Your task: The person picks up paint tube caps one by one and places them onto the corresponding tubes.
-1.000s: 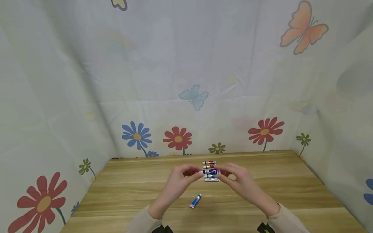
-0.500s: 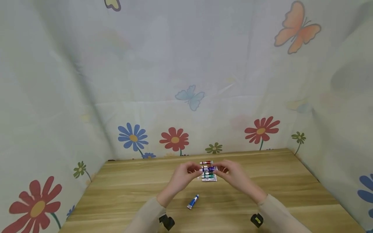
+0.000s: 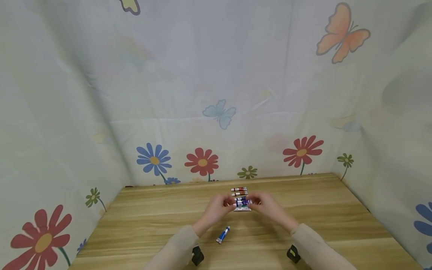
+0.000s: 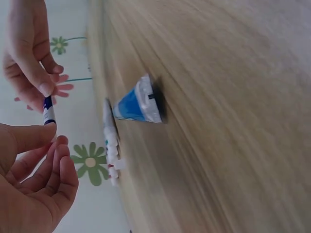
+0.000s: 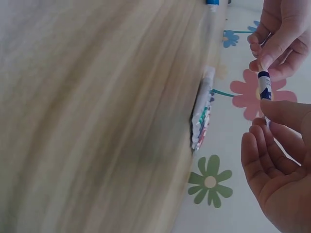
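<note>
A small purple paint tube [image 3: 243,203] is held level between my two hands, in the air over the table. My left hand [image 3: 217,208] pinches its cap end between thumb and fingers, and my right hand [image 3: 268,208] pinches the other end. In the head view it overlaps a row of tubes lying crosswise: a red tube [image 3: 239,189] farthest off, then an orange tube [image 3: 239,194], with a silvery-white tube [image 3: 243,209] nearest. The tubes between are partly hidden. A blue paint tube [image 4: 133,107] lies by itself, slanted, nearer to me.
The wooden table [image 3: 152,217] reaches back to a hanging cloth [image 3: 168,93] printed with flowers and butterflies, which also closes in both sides. Both forearms come in from the front edge, with dark wrist devices beneath the sleeves.
Both hands have moved a little lower in the head view with the purple paint tube, uncovering the orange tube. The blue paint tube stays where it lay.
</note>
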A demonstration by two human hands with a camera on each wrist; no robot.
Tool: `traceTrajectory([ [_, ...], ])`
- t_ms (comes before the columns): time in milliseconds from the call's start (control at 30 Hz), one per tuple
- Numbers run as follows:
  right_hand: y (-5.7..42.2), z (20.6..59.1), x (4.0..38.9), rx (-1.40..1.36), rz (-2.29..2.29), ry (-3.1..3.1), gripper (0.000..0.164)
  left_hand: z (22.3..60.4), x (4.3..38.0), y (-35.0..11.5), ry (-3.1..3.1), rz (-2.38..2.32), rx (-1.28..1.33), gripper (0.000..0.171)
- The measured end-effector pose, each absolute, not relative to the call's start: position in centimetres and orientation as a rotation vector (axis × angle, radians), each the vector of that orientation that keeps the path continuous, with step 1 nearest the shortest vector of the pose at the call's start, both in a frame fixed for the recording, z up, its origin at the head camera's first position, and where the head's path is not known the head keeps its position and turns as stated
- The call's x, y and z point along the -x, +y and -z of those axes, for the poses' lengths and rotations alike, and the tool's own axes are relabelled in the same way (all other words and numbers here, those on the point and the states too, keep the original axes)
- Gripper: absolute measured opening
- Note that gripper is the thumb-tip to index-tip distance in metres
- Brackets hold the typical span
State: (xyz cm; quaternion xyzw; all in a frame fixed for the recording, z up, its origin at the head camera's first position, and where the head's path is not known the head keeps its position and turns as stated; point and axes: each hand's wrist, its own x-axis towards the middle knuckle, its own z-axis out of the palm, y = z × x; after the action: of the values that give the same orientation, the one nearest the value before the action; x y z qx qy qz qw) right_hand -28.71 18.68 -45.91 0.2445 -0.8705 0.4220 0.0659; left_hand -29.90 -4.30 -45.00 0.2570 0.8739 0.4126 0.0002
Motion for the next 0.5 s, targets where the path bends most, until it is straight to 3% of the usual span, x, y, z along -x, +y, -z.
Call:
traceTrajectory([
  [500,18.5,48.0,29.0,-0.585,-1.463,-2.686,0.018,46.6,30.8,-4.3,2.698,-1.195,-0.759,0.004],
])
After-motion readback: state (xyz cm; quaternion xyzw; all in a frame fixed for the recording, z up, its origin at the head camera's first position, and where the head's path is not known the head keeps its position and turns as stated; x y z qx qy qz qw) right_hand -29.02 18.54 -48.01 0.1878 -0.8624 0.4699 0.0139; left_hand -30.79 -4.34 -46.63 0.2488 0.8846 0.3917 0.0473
